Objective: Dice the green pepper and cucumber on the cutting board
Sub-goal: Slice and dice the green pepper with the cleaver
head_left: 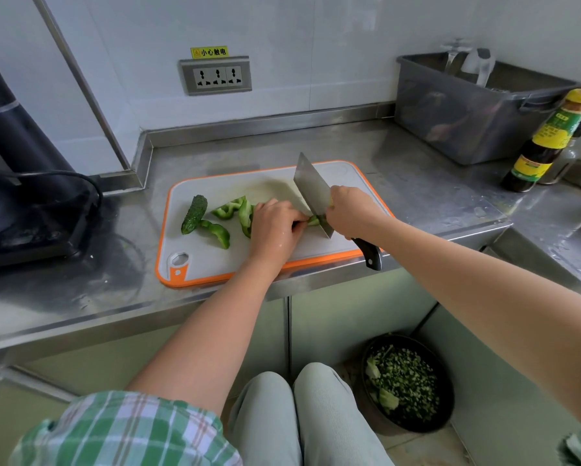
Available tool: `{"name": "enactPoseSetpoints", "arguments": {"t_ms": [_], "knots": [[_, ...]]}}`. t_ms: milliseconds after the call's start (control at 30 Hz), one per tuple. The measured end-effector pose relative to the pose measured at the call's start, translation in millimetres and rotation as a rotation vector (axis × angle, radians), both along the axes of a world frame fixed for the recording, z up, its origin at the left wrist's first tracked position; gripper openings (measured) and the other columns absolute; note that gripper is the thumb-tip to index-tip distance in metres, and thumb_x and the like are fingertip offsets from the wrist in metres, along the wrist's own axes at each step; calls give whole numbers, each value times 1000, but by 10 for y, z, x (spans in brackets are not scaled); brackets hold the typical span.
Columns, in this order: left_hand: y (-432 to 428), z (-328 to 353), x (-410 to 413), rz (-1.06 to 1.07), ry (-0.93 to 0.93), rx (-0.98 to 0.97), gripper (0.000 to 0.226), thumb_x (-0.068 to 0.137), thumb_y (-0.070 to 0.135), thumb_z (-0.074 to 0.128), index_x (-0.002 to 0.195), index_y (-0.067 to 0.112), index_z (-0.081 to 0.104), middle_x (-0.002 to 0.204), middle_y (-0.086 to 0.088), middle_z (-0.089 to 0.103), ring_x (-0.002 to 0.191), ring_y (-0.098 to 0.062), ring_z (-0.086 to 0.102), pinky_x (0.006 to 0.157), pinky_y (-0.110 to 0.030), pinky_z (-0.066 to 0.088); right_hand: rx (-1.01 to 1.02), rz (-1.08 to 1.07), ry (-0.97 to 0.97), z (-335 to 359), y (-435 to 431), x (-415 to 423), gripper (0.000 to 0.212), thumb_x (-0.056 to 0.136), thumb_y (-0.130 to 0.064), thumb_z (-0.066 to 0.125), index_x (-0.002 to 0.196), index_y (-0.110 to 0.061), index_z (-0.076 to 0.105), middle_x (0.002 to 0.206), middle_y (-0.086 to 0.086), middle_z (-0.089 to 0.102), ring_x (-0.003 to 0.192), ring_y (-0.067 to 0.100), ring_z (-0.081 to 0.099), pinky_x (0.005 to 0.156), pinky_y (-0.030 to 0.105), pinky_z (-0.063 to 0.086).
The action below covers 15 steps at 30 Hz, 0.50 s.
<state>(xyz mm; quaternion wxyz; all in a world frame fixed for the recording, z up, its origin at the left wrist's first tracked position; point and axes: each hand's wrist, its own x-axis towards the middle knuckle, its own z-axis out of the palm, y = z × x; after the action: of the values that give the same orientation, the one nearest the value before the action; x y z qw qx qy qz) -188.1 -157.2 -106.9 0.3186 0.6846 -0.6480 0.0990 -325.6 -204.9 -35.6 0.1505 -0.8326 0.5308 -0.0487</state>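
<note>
A stainless steel counter [416, 183] runs across the middle of the frame beneath white wall panels, and a white plastic cutting board with an orange rim [215, 260] lies flat at its front edge.

At the board's centre, the right hand [349, 210] is wrapped tightly around the black handle [369, 253] of a broad steel cleaver [311, 186]. The blade's edge is down on a small piece of green pepper [313, 220]. The left hand [275, 227] sits just left of the blade, its curled fingertips pinching that same piece against the board.

Left of the left hand, several curved green pepper strips [228, 210] lie loose on the board. Beyond them a short, bumpy dark green cucumber [194, 214] lies whole, touching one strip.

At the upper right of the frame stands a grey plastic tub [467, 122], with a dark sauce bottle with a yellow cap [548, 142] beside it. A triple wall socket [216, 76] sits at upper centre, and a black appliance [20, 183] fills the left edge. At the lower right, a round black bin [406, 381] on the floor holds chopped green scraps.
</note>
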Motion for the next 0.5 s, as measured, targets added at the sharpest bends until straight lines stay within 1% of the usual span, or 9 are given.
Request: {"name": "enactPoseSetpoints", "arguments": {"t_ms": [67,133,200,267,367,433,500], "knots": [[1,1,-7,1,16,0,8,76,21,72,79,25,79,63,-2,63,65,-32,55,63,-29,26,6,-10,-41,30,-28,-39,5,88,-2,40,91,-6,41,75,10,51,46,21,51,44,26,39],[2,6,-19,12,39,-12,12,74,14,75,81,22,79,66,-3,68,65,-33,58,63,-30,32,10,6,-52,74,-36,-72,5,88,-3,38,90,-7,41,74,10,52,44,22,52,46,27,43],[5,19,-27,28,60,-16,15,73,9,74,84,19,79,72,-4,72,68,-34,60,67,-31,34,17,32,-15,118,-20,-82,6,88,-4,39,92,-7,43,76,12,54,44,23,53,45,27,44],[10,28,-29,26,67,-12,16,75,9,71,84,20,79,74,-2,73,70,-32,61,68,-32,35,32,48,24,135,5,-75,10,86,-3,42,95,-5,46,74,13,57,45,23,54,44,27,44],[26,27,-24,13,70,-15,12,74,12,72,79,21,78,69,-1,71,68,-31,59,66,-31,34,44,56,54,103,38,-59,9,85,-2,43,92,-4,47,68,11,55,44,22,53,42,25,41],[28,22,-19,12,67,-14,9,73,14,74,76,21,78,66,-2,69,66,-32,57,65,-32,35,32,60,62,54,47,-54,5,88,-3,42,91,-5,44,70,9,50,45,21,52,41,24,37],[21,23,-21,17,57,-10,8,72,15,75,74,22,78,63,-2,67,64,-32,56,64,-31,34,19,47,35,9,34,-57,2,90,-5,41,90,-6,42,72,9,49,45,21,52,41,24,36]]}}
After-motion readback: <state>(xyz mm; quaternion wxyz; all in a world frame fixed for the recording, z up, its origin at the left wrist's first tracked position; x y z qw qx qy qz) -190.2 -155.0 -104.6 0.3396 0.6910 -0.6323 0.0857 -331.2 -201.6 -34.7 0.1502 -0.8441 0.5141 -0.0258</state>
